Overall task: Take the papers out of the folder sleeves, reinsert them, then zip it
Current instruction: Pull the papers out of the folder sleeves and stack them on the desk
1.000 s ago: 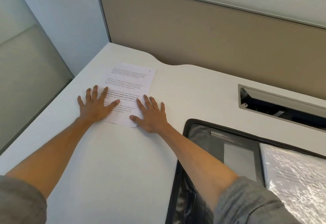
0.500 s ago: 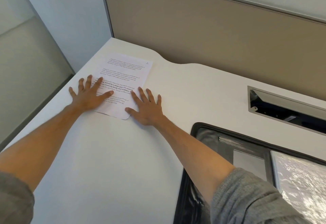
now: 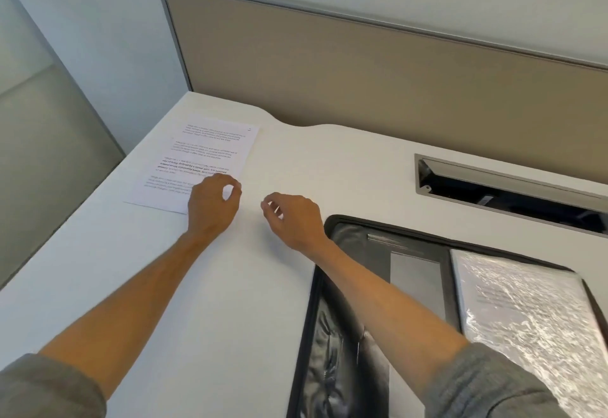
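Observation:
A printed paper sheet lies flat on the white desk at the far left. My left hand hovers over the sheet's near right corner, its fingers loosely curled and holding nothing I can see. Just right of the sheet, my right hand hangs over bare desk, also loosely curled and empty. The black zip folder lies open at the lower right. A clear plastic sleeve with a printed page inside rests on its right half. My right forearm crosses the folder's left half.
A beige partition panel runs along the desk's back edge. A metal cable slot is sunk into the desk behind the folder. The desk's left edge drops off beside a grey wall panel.
Both hands were pressed flat on the sheet's near edge. They have lifted off, drifted right, and their fingers have curled loosely. The sheet stays on the desk.

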A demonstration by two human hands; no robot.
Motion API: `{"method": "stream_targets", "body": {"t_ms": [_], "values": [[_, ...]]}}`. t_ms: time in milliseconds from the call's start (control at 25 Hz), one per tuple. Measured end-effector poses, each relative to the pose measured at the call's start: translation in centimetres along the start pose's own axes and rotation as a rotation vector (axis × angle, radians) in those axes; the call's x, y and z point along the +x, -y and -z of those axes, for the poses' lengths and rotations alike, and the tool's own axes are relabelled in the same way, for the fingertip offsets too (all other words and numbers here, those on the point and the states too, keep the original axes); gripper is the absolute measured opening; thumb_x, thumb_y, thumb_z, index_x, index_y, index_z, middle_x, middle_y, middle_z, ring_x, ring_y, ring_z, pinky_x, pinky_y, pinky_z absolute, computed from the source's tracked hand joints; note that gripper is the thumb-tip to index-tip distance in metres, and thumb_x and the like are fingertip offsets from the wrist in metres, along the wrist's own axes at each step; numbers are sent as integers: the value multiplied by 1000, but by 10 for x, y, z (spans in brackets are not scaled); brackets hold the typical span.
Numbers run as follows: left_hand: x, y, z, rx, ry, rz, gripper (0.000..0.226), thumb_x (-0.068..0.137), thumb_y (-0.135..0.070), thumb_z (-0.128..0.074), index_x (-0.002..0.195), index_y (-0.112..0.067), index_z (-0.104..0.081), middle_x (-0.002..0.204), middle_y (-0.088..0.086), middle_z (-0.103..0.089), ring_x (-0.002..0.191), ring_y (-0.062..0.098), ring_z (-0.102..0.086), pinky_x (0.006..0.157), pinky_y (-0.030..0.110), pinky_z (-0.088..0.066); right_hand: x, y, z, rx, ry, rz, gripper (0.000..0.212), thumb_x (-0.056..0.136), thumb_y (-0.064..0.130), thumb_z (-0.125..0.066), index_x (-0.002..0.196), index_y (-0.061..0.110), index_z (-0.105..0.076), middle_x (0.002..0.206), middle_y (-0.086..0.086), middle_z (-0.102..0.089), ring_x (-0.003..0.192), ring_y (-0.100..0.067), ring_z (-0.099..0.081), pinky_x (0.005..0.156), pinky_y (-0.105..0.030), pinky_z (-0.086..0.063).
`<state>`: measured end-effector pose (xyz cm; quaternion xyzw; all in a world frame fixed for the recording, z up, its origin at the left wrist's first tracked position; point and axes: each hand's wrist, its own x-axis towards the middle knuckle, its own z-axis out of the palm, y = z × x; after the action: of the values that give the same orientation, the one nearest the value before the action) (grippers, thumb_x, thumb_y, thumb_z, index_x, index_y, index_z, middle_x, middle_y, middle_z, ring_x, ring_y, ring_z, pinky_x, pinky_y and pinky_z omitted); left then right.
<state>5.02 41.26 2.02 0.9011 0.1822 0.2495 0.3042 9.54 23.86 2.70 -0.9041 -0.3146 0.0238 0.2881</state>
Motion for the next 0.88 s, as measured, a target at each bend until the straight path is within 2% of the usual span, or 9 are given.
{"method": "stream_targets", "body": {"t_ms": [80,280,440,680,760,880], "values": [[-16,-10,-17,-39,46,68,10,91,-21,-61,94,-17,-70,100,0,-71,90,23,-64,82,36,-48,-14,-9,6,3,20,-43,24,97,34,-48,103,24,-69,90,11,-73,81,-13,-67,76,-30,-49],[-68,-81,-52,-244,123,63,12,93,-23,-60,94,-16,-70,100,-4,-71,95,16,-64,84,37,-53,-80,-59,54,-18,38,-109,23,95,36,-49,101,28,-69,89,8,-72,85,-17,-65,77,-34,-50],[-122,-139,-80,-241,246,50,14,93,-29,-58,96,-21,-70,97,-8,-69,90,11,-62,82,31,-50,-149,-110,89,21,3,-198,21,94,36,-52,98,28,-71,93,10,-73,84,-12,-66,80,-36,-54],[-205,-207,-120,-244,420,-112,17,92,-28,-57,96,-17,-69,95,-7,-67,88,8,-59,82,26,-48,-242,-173,142,45,-68,-371,20,95,36,-55,104,27,-71,95,12,-73,83,-7,-66,78,-28,-53],[-224,-229,-131,-263,439,-169,21,88,-29,-54,94,-15,-69,94,-4,-68,88,9,-58,82,26,-47,-269,-192,156,72,-98,-434,20,95,36,-56,106,26,-71,97,13,-72,84,-5,-65,81,-30,-54],[-248,-256,-149,-238,456,-264,18,88,-27,-55,93,-16,-69,94,-3,-68,89,12,-59,81,27,-47,-311,-220,173,43,-257,-543,25,94,35,-58,114,24,-67,109,8,-70,96,-10,-64,89,-32,-51]]}}
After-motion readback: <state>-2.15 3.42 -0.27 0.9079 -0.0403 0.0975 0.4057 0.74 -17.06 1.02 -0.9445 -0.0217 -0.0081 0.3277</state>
